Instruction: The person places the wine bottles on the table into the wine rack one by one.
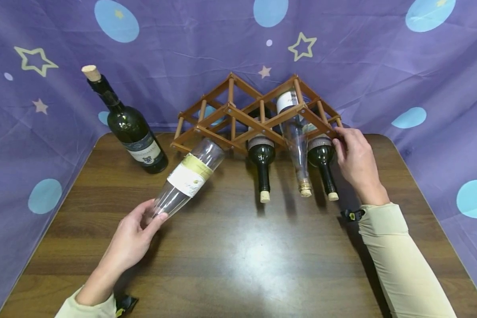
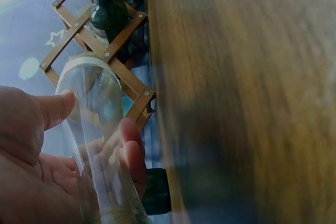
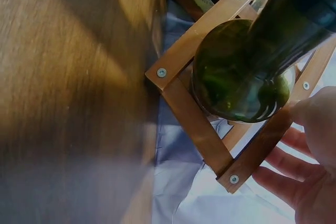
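My left hand (image 1: 129,240) grips a clear glass wine bottle (image 1: 188,176) by its neck end. The bottle has a white and yellow label and tilts, its base overlapping the lower left front of the wooden wine rack (image 1: 264,130). Its mouth is hidden in the hand in the head view. At the rack's right end, my right hand (image 1: 357,159) holds the frame; fingers (image 3: 283,184) lie along the outer slat in the right wrist view. Lying in the rack, necks toward me, are a dark green bottle (image 1: 261,154), a corked clear bottle (image 1: 298,145) and another green bottle (image 1: 322,154).
A corked dark wine bottle (image 1: 137,137) stands upright left of the rack. Everything is on a brown wooden table (image 1: 258,269), with a purple patterned cloth (image 1: 183,44) hanging behind and along both sides.
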The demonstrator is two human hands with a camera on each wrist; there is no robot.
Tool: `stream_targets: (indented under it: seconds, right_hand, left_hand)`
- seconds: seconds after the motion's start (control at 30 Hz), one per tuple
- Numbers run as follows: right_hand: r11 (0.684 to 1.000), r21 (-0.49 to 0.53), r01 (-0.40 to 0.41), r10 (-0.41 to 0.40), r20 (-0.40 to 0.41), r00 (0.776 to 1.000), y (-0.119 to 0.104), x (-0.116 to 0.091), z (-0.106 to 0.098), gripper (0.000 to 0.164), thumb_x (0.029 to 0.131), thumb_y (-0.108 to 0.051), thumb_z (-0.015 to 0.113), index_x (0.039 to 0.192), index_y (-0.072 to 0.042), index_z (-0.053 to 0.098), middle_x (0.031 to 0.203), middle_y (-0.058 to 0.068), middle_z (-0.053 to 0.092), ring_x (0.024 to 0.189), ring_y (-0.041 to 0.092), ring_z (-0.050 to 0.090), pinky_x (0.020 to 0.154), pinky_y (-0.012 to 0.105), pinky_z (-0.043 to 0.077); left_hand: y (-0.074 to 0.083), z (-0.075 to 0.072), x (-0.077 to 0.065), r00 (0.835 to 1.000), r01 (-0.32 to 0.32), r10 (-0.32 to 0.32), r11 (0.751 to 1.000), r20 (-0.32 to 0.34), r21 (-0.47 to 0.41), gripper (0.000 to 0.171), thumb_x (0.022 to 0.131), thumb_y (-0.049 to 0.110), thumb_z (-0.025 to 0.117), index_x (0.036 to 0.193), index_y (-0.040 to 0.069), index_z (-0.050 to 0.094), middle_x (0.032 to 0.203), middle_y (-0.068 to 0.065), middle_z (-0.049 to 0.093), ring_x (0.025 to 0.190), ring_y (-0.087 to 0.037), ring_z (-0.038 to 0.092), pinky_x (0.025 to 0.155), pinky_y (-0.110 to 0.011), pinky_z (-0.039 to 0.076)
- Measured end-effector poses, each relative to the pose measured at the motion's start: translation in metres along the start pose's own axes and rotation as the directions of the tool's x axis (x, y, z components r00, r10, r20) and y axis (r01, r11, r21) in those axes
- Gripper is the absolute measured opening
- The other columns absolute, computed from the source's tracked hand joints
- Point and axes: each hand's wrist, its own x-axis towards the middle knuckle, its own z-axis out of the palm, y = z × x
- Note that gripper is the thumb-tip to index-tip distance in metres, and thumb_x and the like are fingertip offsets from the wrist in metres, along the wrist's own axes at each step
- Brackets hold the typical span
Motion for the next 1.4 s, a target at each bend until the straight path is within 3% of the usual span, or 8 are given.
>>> stream_targets:
  seconds: [0.33,0.7,0.93,1.4]
  right_hand:
    - [1.0,-0.021,-0.013,0.013,0.019,1.0,0.002,0.0,0.0,0.029,0.099,-0.01,0.059,0.125,0.002,0.065,0.116,0.017,0.064,0.109,0.035,0.058,0.095,0.046,0.044]
    - [1.0,-0.021,-0.023,0.023,0.026,0.999,0.001,0.0,0.0,0.03,0.099,-0.01,0.058,0.126,0.0,0.065,0.115,0.017,0.064,0.109,0.034,0.058,0.094,0.046,0.044]
    - [1.0,-0.023,-0.02,0.021,0.027,0.999,0.001,0.0,0.0,0.029,0.099,-0.01,0.059,0.125,0.001,0.065,0.114,0.018,0.064,0.107,0.034,0.058,0.093,0.046,0.044]
    - [1.0,-0.025,-0.013,0.013,0.027,1.0,0.002,-0.001,0.001,0.028,0.099,-0.01,0.059,0.124,0.002,0.064,0.113,0.018,0.063,0.106,0.035,0.058,0.093,0.047,0.044]
  left_hand:
    - [-0.001,0.001,-0.001,0.99,0.109,-0.099,0.99,0.105,-0.093,0.062,0.101,0.037,0.058,0.141,-0.009,0.046,0.101,-0.014,0.067,0.077,-0.022,0.065,0.064,-0.027,0.048]
    - [0.002,0.006,0.005,0.973,0.205,-0.18,0.961,0.142,-0.184,0.059,0.102,0.036,0.055,0.139,-0.01,0.046,0.11,-0.02,0.065,0.081,-0.023,0.065,0.066,-0.03,0.053]
    - [0.006,0.009,0.008,0.961,0.253,-0.21,0.932,0.181,-0.262,0.062,0.103,0.033,0.054,0.142,-0.013,0.04,0.121,-0.027,0.06,0.084,-0.022,0.064,0.069,-0.027,0.053]
    - [0.017,0.015,0.016,0.94,0.312,-0.24,0.889,0.241,-0.336,0.061,0.105,0.032,0.049,0.144,-0.014,0.036,0.115,-0.025,0.06,0.085,-0.022,0.064,0.069,-0.029,0.053]
